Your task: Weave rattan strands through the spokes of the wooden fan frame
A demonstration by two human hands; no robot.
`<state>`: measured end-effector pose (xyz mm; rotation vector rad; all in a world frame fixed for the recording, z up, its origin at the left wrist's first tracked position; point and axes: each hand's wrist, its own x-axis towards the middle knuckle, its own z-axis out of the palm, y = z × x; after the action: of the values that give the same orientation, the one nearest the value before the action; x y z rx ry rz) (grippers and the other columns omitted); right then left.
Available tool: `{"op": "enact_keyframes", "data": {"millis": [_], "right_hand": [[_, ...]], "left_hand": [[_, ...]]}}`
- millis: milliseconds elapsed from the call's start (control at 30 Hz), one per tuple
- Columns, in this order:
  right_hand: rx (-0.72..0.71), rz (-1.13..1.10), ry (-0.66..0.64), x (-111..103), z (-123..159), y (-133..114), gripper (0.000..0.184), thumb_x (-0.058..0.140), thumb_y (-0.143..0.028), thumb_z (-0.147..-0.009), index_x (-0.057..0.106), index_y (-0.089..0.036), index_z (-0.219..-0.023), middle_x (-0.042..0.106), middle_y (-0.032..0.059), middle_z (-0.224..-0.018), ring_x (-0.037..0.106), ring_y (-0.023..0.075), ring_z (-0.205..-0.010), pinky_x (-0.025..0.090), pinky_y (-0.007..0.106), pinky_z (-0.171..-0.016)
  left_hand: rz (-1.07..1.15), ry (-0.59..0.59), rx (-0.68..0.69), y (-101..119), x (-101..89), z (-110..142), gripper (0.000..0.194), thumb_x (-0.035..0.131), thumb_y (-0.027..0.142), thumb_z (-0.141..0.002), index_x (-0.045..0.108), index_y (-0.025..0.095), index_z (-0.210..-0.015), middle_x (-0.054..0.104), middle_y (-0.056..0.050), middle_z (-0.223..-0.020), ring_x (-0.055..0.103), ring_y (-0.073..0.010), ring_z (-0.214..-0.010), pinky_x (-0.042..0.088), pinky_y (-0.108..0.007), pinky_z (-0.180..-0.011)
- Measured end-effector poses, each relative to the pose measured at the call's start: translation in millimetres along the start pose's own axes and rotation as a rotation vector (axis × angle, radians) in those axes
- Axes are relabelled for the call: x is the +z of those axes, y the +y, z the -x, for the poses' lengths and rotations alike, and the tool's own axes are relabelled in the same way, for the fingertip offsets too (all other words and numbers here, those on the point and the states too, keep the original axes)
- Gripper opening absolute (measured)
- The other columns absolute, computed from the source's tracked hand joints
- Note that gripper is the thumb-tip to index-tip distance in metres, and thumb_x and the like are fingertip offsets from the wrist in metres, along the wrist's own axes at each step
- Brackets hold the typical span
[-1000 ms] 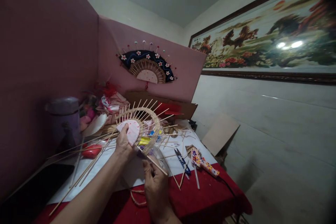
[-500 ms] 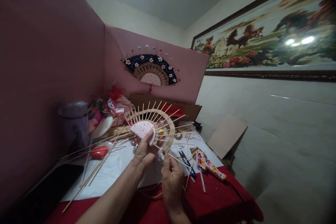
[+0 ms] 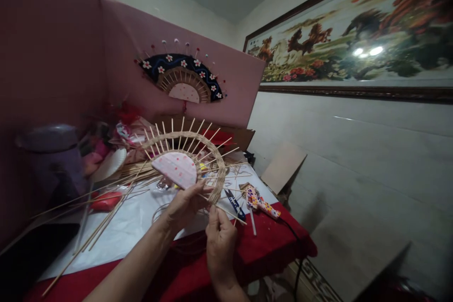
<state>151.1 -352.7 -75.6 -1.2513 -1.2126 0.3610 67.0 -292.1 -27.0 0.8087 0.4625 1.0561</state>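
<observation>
My left hand (image 3: pixel 189 203) holds a half-round fan frame (image 3: pixel 217 183), with its thumb near the lower right corner of the pale pink dotted centre (image 3: pixel 177 169). Thin wooden sticks (image 3: pixel 193 125) radiate from that centre, and a band of tan twine is woven through them in an arc. My right hand (image 3: pixel 221 236) is closed in a pinch at the band's lower right end, beside the lowest stick. What its fingertips grip is mostly hidden; it appears to be the twine. A loose loop of twine hangs behind my hands.
Blue thread snips (image 3: pixel 235 204) and a flower-patterned glue gun (image 3: pixel 262 202) lie to the right on the red-and-white cloth. Long sticks (image 3: pixel 102 224), a red packet (image 3: pixel 106 201), a dark phone-like slab (image 3: pixel 38 255) and a purple cup (image 3: pixel 53 165) are left. A finished fan (image 3: pixel 184 63) hangs on the pink board.
My view has turned right and slightly down, so the scene shifts left and up. My left hand has slid lower on the fan's centre, baring more of it. The right hand still pinches the band's end.
</observation>
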Motion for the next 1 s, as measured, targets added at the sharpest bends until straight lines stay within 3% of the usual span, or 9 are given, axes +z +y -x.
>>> {"op": "enact_keyframes", "data": {"millis": [267,400,567,867,1000], "right_hand": [[-0.064,0.036,-0.081,-5,3,1,0.034,0.03,-0.033,-0.09,0.058,-0.016,-0.081,0.057,0.0023,-0.063,0.05,0.0121,-0.057,0.037,0.021,-0.052],[-0.089,0.093,-0.154,-12,1,-4,0.032,0.031,-0.029,-0.09,0.059,-0.017,-0.085,0.061,0.005,-0.072,0.054,0.0135,-0.063,0.038,0.022,-0.056],[-0.134,0.141,-0.221,-26,-11,-13,0.03,0.035,-0.029,-0.088,0.061,-0.018,-0.079,0.058,0.0028,-0.064,0.051,0.0127,-0.057,0.035,0.022,-0.054],[0.167,-0.104,-0.387,-43,-51,-9,0.029,0.046,-0.033,-0.08,0.066,-0.012,-0.077,0.036,-0.0063,-0.043,0.033,0.0079,-0.041,0.026,0.02,-0.041],[0.014,0.073,-0.334,-46,-49,-13,0.028,0.045,-0.031,-0.081,0.067,-0.015,-0.071,0.05,-0.0022,-0.051,0.044,0.0096,-0.05,0.03,0.02,-0.048]], "left_hand": [[-0.072,0.124,0.047,-1,-1.6,-4,0.019,0.056,0.019,-0.077,0.067,0.004,-0.074,0.07,-0.014,-0.072,0.064,-0.0182,-0.059,0.051,-0.029,-0.06],[-0.08,0.124,0.049,-1,-5.5,-6,0.021,0.059,0.024,-0.076,0.067,0.005,-0.077,0.07,-0.014,-0.077,0.064,-0.0189,-0.064,0.051,-0.03,-0.064],[-0.068,0.08,0.064,-1,-7.2,-7,0.023,0.063,0.029,-0.072,0.067,0.007,-0.076,0.07,-0.011,-0.075,0.064,-0.0184,-0.066,0.052,-0.03,-0.063],[-0.09,0.116,0.125,-3,0.0,-3,0.018,0.067,0.025,-0.068,0.066,0.007,-0.072,0.068,-0.009,-0.071,0.062,-0.0184,-0.064,0.053,-0.033,-0.061],[-0.078,0.111,0.104,-2,-0.7,-5,0.018,0.065,0.025,-0.071,0.065,0.007,-0.073,0.069,-0.009,-0.072,0.063,-0.0178,-0.063,0.053,-0.032,-0.06]]}}
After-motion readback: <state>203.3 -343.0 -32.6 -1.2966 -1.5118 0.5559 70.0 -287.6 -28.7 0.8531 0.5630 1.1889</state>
